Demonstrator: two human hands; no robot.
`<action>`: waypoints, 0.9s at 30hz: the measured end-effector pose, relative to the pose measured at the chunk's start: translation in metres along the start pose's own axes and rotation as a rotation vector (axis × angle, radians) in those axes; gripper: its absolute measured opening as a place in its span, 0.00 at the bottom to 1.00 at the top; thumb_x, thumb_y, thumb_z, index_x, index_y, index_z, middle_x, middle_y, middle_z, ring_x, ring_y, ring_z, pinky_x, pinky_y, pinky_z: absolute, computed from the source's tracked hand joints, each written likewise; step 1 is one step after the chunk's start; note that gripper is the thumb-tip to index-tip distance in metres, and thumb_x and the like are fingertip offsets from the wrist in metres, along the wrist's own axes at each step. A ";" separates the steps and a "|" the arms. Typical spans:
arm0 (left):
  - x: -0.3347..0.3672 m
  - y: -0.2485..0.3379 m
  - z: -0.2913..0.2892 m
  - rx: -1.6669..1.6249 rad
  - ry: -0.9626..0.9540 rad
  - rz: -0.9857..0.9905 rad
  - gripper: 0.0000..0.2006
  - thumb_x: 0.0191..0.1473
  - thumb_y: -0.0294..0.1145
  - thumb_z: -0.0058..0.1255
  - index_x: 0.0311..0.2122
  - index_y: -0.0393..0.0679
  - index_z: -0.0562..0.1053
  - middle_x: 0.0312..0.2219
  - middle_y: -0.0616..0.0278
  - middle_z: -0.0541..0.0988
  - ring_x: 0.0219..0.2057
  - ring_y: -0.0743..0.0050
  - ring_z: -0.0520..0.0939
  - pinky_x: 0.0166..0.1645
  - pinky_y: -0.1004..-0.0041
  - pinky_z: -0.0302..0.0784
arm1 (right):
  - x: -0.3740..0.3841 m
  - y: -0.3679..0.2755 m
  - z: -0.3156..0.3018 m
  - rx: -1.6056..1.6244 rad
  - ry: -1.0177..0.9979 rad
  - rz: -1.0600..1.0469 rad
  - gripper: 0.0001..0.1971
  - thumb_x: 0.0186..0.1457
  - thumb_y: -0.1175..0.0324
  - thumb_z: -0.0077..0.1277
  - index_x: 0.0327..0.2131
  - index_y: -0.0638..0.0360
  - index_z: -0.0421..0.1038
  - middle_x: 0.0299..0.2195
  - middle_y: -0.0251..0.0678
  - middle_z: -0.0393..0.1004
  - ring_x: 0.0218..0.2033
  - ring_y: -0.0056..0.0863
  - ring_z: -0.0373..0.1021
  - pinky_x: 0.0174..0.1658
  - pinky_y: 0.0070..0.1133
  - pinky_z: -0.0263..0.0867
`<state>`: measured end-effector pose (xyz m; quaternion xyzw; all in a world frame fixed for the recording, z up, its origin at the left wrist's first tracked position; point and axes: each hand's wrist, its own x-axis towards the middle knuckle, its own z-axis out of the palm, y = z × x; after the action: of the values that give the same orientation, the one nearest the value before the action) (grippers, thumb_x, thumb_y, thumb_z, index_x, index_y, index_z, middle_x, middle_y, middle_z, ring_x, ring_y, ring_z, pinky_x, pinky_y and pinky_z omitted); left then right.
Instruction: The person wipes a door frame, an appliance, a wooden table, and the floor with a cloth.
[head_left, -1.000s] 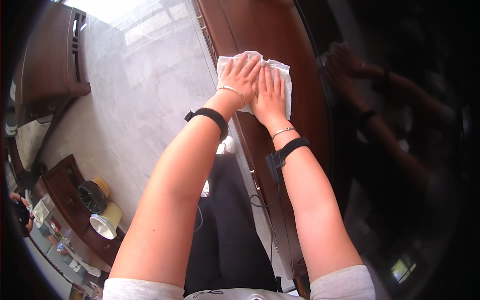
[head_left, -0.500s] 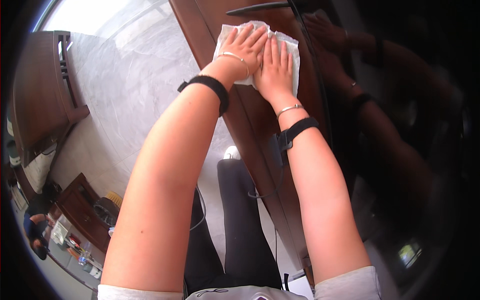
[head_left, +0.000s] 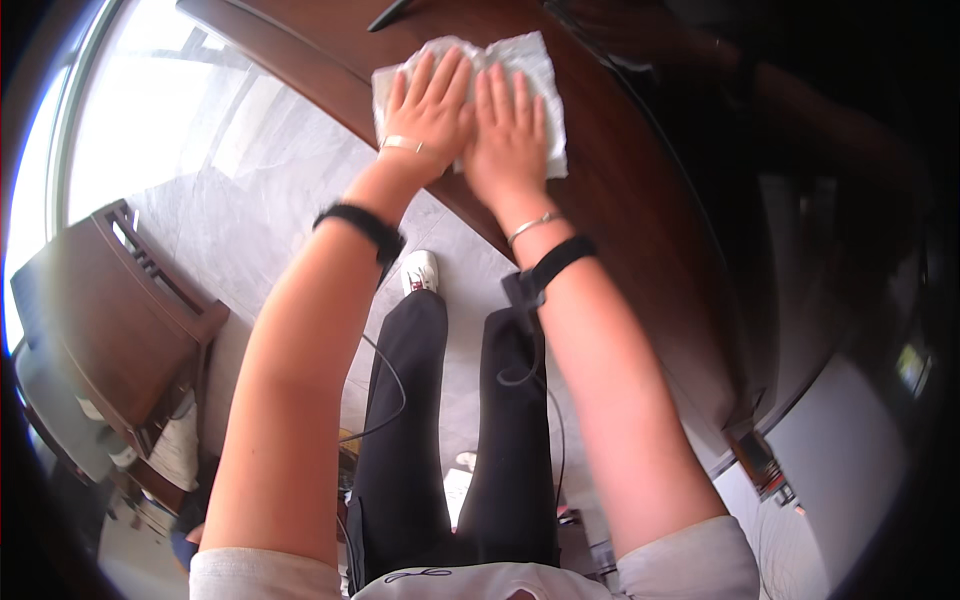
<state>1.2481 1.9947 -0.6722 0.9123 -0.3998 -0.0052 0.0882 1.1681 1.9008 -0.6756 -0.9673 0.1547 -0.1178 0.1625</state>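
A white cloth or paper wipe (head_left: 550,120), wrinkled and spread out, lies on the dark reddish-brown wooden cabinet top (head_left: 620,190). My left hand (head_left: 430,122) presses flat on its left part, fingers stretched and a little apart. Beside it, my right hand (head_left: 507,145) lies flat on the right part, fingers extended forward. The two hands touch or nearly touch along their inner sides. Each wrist wears a silver bangle and a black strap. The wipe's crumpled far edge shows beyond my fingertips.
A glossy black screen (head_left: 800,130) stands along the right of the cabinet, with a black foot (head_left: 388,14) at the far end. A brown wooden chair (head_left: 120,320) is at left on the grey tiled floor (head_left: 300,150). Thin black cables (head_left: 400,385) hang near my legs.
The view has turned, so the cabinet now slants more across it. Both hands and the wipe appear further left in view, farther from the black foot. Both hands stay flat on the wipe.
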 end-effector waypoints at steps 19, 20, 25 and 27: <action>0.075 0.116 -0.002 0.481 -0.315 0.576 0.28 0.51 0.48 0.40 0.58 0.54 0.57 0.59 0.68 0.54 0.60 0.61 0.53 0.56 0.41 0.49 | -0.052 0.097 -0.071 -0.115 0.149 0.268 0.31 0.50 0.51 0.43 0.56 0.52 0.56 0.58 0.33 0.54 0.59 0.38 0.48 0.60 0.40 0.39; 0.068 0.125 -0.001 0.410 -0.259 0.538 0.28 0.52 0.47 0.39 0.58 0.55 0.56 0.59 0.69 0.54 0.60 0.61 0.53 0.57 0.42 0.50 | -0.053 0.098 -0.075 -0.125 0.129 0.307 0.31 0.49 0.51 0.44 0.56 0.51 0.55 0.58 0.33 0.53 0.58 0.39 0.48 0.60 0.41 0.38; -0.046 0.144 -0.002 0.117 -0.138 0.582 0.27 0.48 0.40 0.42 0.55 0.45 0.61 0.59 0.62 0.55 0.61 0.59 0.53 0.59 0.47 0.49 | -0.151 0.054 -0.088 -0.070 -0.021 0.408 0.32 0.49 0.53 0.44 0.57 0.54 0.54 0.60 0.35 0.48 0.62 0.45 0.39 0.60 0.48 0.33; -0.086 0.156 -0.009 0.031 -0.194 0.600 0.28 0.48 0.41 0.42 0.56 0.45 0.60 0.60 0.61 0.54 0.61 0.59 0.52 0.59 0.46 0.47 | -0.197 0.044 -0.094 -0.058 -0.016 0.413 0.32 0.49 0.53 0.43 0.57 0.55 0.55 0.60 0.35 0.49 0.62 0.46 0.40 0.60 0.48 0.34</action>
<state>1.0767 1.9551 -0.6427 0.7500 -0.6579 -0.0600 0.0334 0.9485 1.9011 -0.6393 -0.9202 0.3519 -0.0699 0.1563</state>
